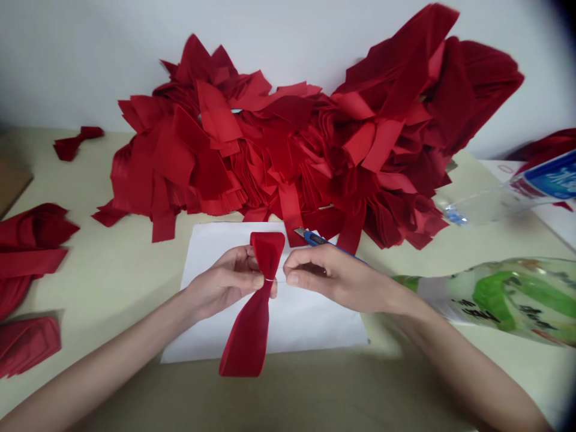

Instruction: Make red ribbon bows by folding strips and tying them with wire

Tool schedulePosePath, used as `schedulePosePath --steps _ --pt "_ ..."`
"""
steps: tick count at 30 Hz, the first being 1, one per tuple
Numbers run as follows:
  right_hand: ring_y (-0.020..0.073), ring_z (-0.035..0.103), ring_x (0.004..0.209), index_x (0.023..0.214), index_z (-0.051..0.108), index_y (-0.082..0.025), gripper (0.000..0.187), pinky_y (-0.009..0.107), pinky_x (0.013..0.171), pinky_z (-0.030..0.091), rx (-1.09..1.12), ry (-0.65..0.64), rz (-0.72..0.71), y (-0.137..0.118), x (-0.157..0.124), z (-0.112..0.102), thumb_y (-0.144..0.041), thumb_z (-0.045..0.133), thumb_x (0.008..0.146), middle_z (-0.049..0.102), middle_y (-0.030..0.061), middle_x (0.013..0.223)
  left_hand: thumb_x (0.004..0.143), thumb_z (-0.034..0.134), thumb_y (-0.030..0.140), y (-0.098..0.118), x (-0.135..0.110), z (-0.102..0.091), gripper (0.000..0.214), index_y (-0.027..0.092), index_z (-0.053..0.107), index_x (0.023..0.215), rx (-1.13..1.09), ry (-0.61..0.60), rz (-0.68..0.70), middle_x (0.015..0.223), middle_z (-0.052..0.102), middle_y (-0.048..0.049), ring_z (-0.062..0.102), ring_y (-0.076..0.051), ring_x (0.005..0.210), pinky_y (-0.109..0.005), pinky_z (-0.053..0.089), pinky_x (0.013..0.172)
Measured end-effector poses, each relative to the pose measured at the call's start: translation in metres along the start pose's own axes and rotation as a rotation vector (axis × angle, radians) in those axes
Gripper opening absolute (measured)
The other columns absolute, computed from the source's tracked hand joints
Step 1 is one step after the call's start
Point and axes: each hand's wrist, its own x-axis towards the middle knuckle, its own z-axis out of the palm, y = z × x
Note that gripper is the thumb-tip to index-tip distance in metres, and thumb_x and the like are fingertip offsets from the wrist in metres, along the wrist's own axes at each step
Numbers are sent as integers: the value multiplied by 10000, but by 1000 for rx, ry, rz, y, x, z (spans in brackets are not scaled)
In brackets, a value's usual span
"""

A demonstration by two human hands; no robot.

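A red velvet ribbon (246, 339), pinched narrow at its middle, is held upright above a white sheet of paper (324, 327). My left hand (229, 279) grips the ribbon at its gathered waist, thumb in front and fingers behind. Around that waist runs a thin pale wire or thread (279, 281). My right hand (326, 273) is closed in a pinch on the loose end of this strand, just right of the ribbon. Behind the right hand lies a blue utility knife (315, 238) with its blade tip showing.
A large heap of red ribbon pieces (279, 144) lies along the wall. More folded red pieces (29, 345) are at left, beside a small red bow (77, 143). On the right lie a green-labelled bottle (508, 297) and a clear bottle with a blue label (551, 177).
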Motion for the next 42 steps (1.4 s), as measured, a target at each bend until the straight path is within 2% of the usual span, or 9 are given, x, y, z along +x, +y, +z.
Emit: schedulePosePath --steps 5,11,13,16,21,24,31,38,42 --pt "86 412 616 836 598 -132 215 214 545 331 7 -30 -27 3 4 1 -285 460 899 523 -7 727 652 684 108 0 0 6 175 141 628 814 10 -23 -28 671 673 -24 622 -144 630 -259 443 649" --pt "99 562 742 849 633 -126 169 216 684 428 65 -237 -196 5 5 5 -76 471 840 651 8 848 560 724 119 -7 -8 26 284 153 531 765 185 -138 -364 646 612 -2 553 -127 541 -250 403 522" --pt "103 587 779 805 639 -139 187 226 744 429 -17 -254 -217 0 3 11 -38 481 819 670 3 851 569 719 114 -14 -15 31 349 180 464 797 410 -41 -362 674 569 23 535 -122 572 -236 382 509" --pt "129 595 853 772 641 -163 213 257 799 415 -253 -173 -190 -9 -2 27 -19 487 802 676 3 864 648 608 89 -26 -23 36 311 217 381 817 803 174 -205 680 513 47 486 -110 561 -222 312 458" --pt "178 549 686 756 600 -122 161 285 548 369 -764 132 -42 -9 -10 59 1 582 654 602 65 793 674 515 63 -26 -18 34 328 241 273 806 1051 412 25 565 474 74 422 -122 508 -258 252 475" --pt "161 530 641 759 594 -130 122 273 505 320 -886 271 -34 -3 -10 62 -18 574 716 580 60 752 721 554 132 -18 -9 29 345 246 243 818 982 492 59 595 566 64 500 -138 540 -271 308 531" --pt "160 557 605 789 622 -131 135 281 497 284 -874 379 41 -4 -2 45 -118 507 859 607 55 736 673 679 167 -5 3 13 486 246 239 867 615 586 9 623 638 56 513 -125 546 -255 342 543" --pt "139 544 669 784 601 -140 230 276 630 351 -605 333 167 -3 4 27 -186 423 922 619 37 794 635 763 165 3 5 4 503 208 331 891 208 541 -82 669 620 26 547 -109 592 -252 379 584" --pt "97 460 598 746 570 -152 237 246 589 320 -440 277 110 -4 3 20 -226 428 922 578 0 735 652 759 150 0 5 3 467 206 338 847 125 513 -85 650 583 41 528 -94 585 -243 371 564"
